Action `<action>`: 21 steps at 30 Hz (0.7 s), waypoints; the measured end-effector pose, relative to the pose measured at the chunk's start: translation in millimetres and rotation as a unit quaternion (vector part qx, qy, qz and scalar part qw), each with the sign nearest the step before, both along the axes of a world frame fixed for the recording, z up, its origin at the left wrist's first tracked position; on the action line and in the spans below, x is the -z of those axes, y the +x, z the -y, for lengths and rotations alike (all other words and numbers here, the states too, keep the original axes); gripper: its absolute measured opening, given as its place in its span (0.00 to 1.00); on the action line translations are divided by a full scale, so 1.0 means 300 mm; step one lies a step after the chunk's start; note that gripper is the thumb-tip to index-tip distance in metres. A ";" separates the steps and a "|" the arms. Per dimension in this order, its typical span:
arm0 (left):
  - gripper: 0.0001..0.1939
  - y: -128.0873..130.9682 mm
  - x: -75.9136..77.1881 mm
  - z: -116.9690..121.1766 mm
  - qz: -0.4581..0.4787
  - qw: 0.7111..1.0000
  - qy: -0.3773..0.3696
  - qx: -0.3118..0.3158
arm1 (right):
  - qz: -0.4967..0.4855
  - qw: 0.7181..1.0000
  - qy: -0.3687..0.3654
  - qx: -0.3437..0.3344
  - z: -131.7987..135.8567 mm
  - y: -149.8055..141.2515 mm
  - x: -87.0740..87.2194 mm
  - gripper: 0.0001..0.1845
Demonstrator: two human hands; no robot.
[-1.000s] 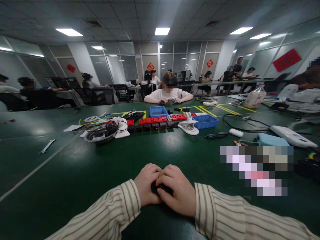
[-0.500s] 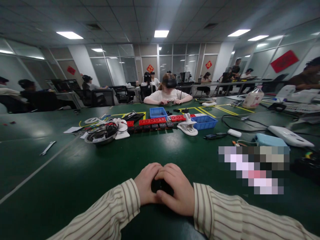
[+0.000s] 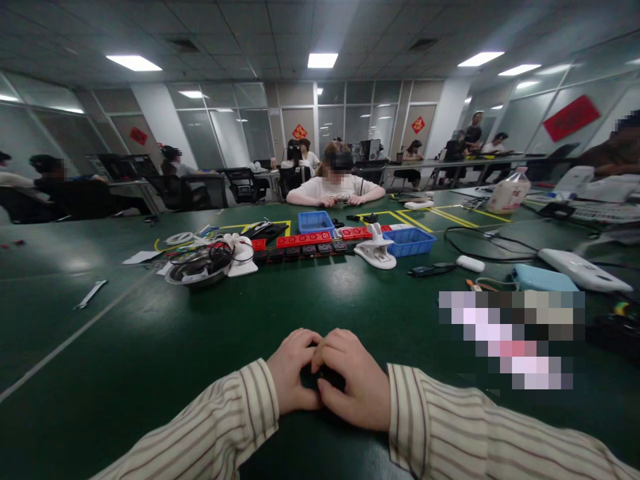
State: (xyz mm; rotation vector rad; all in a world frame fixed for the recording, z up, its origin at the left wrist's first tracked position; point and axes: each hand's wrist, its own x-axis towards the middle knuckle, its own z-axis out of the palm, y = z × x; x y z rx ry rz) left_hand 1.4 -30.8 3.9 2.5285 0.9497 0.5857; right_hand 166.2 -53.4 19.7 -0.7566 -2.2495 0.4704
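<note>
A black rounded object [image 3: 334, 378] rests on the green table just in front of me, mostly covered by my hands; its exact kind does not show. My right hand [image 3: 353, 380] is curled over it from the right, with the thumb along the near side. From the left, my left hand [image 3: 293, 370] closes in with bent fingers, and its fingertips meet the right hand's at the far side. Both thumbs come close together at the front. Striped cuffs reach both wrists.
Across the table [image 3: 200, 360] lie a metal bowl [image 3: 183, 281] of parts, red power strips [image 3: 305, 239], a white clamp [image 3: 377, 252] and blue bins [image 3: 411, 243]. A wrench [image 3: 91, 294] is at left; a light-blue box [image 3: 543, 278] and cables at right. A person [image 3: 340, 183] sits opposite.
My hands have shifted slightly on the black object; the left thumb no longer reaches under the right one, and less of the object shows. The view has tilted a little.
</note>
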 end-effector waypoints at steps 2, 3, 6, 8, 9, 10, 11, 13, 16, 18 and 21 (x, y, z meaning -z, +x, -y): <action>0.08 0.001 -0.003 -0.003 0.002 1.000 0.002 0.012 | -0.012 0.999 0.012 -0.039 -0.002 0.000 0.001 0.07; 0.09 0.001 -0.004 -0.005 0.001 1.000 0.003 0.014 | -0.014 0.998 0.020 -0.056 -0.002 0.000 0.001 0.07; 0.13 0.003 0.000 -0.006 0.000 1.000 -0.001 0.014 | -0.030 0.995 0.039 -0.085 -0.001 0.002 -0.006 0.08; 0.18 0.003 0.005 -0.005 0.001 1.000 -0.004 0.004 | -0.047 0.994 0.042 -0.086 0.003 0.005 -0.014 0.09; 0.23 0.003 0.007 -0.003 0.002 1.000 -0.002 -0.004 | -0.053 0.994 0.041 -0.082 0.005 0.007 -0.017 0.10; 0.26 0.005 0.008 0.001 0.002 1.000 0.003 -0.013 | -0.055 0.995 0.037 -0.071 0.007 0.008 -0.020 0.10; 0.29 0.006 0.008 0.006 0.003 1.000 0.009 -0.023 | -0.052 0.997 0.031 -0.053 0.009 0.009 -0.021 0.10; 0.32 0.013 0.006 0.019 0.007 0.998 0.025 -0.052 | -0.034 0.999 0.017 0.005 0.012 0.008 -0.018 0.11; 0.31 0.026 0.003 0.040 0.002 0.994 0.034 -0.100 | 0.019 0.996 -0.005 0.092 0.011 0.002 -0.006 0.15; 0.25 0.032 0.003 0.046 -0.004 0.994 0.027 -0.107 | 0.050 0.992 -0.011 0.111 0.008 -0.003 0.002 0.14; 0.16 0.028 0.008 0.038 -0.004 0.996 0.012 -0.084 | 0.058 0.993 -0.005 0.098 0.005 -0.004 0.008 0.09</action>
